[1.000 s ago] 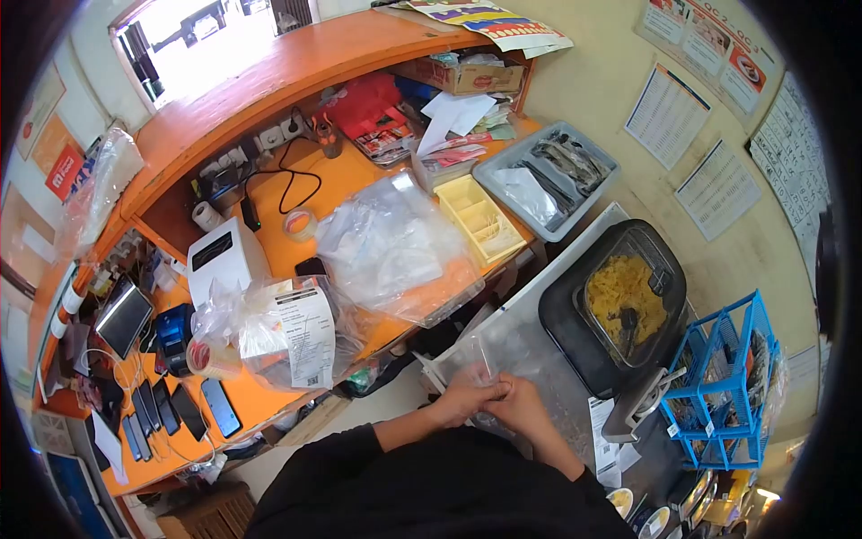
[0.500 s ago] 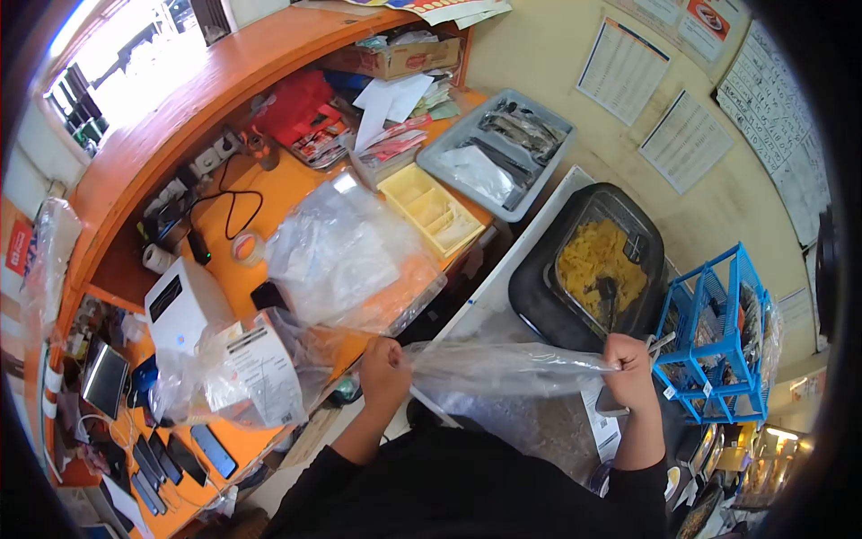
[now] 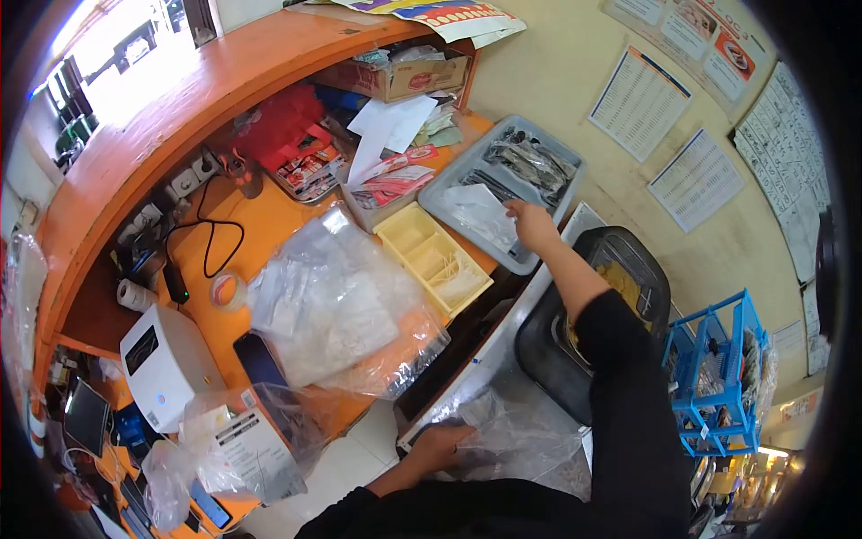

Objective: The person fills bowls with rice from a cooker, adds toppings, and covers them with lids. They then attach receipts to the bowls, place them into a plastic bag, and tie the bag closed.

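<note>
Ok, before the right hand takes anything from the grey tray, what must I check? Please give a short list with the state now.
1. Left hand on the clear bag: ok, it presses the bag onto the steel counter.
2. Right hand at the grey tray: ok, it is over the tray's near side.
3. Right hand grips a white packet: cannot tell, the fingers only reach its edge.
4. Bag mouth open: cannot tell, the plastic lies crumpled.
5. Right arm clear of the black pan: cannot tell; the arm crosses its edge, but its height does not show.
</note>
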`<state>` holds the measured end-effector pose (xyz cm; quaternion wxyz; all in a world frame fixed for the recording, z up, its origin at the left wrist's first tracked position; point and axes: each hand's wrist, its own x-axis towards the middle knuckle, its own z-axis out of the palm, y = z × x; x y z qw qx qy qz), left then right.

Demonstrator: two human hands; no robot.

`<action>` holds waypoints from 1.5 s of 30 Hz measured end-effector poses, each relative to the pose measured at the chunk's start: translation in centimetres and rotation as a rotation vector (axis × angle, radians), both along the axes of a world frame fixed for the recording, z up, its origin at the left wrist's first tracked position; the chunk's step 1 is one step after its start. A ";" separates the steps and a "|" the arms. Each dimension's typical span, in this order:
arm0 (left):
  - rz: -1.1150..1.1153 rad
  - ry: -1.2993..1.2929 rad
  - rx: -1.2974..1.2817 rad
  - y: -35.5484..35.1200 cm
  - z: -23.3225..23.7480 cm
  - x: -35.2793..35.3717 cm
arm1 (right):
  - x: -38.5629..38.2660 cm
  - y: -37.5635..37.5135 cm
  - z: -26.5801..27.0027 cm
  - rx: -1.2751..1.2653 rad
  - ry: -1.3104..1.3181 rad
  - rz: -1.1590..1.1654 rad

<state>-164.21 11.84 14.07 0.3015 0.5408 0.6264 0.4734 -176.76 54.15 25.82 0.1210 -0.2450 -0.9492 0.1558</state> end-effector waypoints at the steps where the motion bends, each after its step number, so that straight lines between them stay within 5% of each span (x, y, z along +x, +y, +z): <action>1: 0.020 -0.006 -0.056 0.1 0.7 -0.4 | -1.4 0.7 -1.6 0.166 -0.017 -0.116; 2: -0.053 -0.173 -0.115 0.1 1.6 -0.7 | -2.5 1.3 -3.2 0.227 0.040 -0.144; 4: -0.043 -0.093 -0.075 0.3 0.5 -0.7 | -4.0 1.7 -5.3 0.349 0.149 -0.201; 7: -0.051 -0.059 -0.108 0.4 1.1 -0.9 | -4.3 2.2 -4.9 0.286 -0.005 -0.214; 15: -0.091 -0.210 -0.150 1.0 2.5 -1.1 | -2.9 3.5 -1.8 -0.029 0.184 -0.238; 19: -0.050 -0.069 -0.135 0.6 0.6 -0.4 | -2.8 5.3 -1.8 -0.111 0.335 -0.188; 24: -0.025 0.009 -0.205 0.6 0.5 -0.3 | -2.6 6.1 -0.1 -0.468 0.482 -0.161; 31: 0.088 0.113 -0.100 1.0 0.3 -0.1 | 5.0 -1.9 7.5 -1.113 0.749 -0.242; 32: 0.140 0.174 -0.017 1.0 -0.2 0.2 | 7.5 -3.7 8.9 -1.049 0.699 -0.281; 36: 0.139 0.318 -0.312 2.9 1.7 1.2 | 16.7 -13.0 13.5 0.041 0.828 -0.147; 38: 0.107 0.362 -0.258 4.4 3.6 2.4 | 21.1 -18.7 15.0 0.409 0.726 -0.033; 41: 0.040 -0.741 -0.479 6.8 1.3 5.5 | 25.7 -25.5 10.1 0.254 0.519 0.195; 44: 0.304 -1.550 -0.560 6.8 4.0 7.3 | 31.1 -28.6 0.9 0.144 0.099 0.102; 45: 0.251 -1.616 -0.545 6.0 2.9 6.8 | 33.2 -29.1 -1.7 0.132 -0.089 0.076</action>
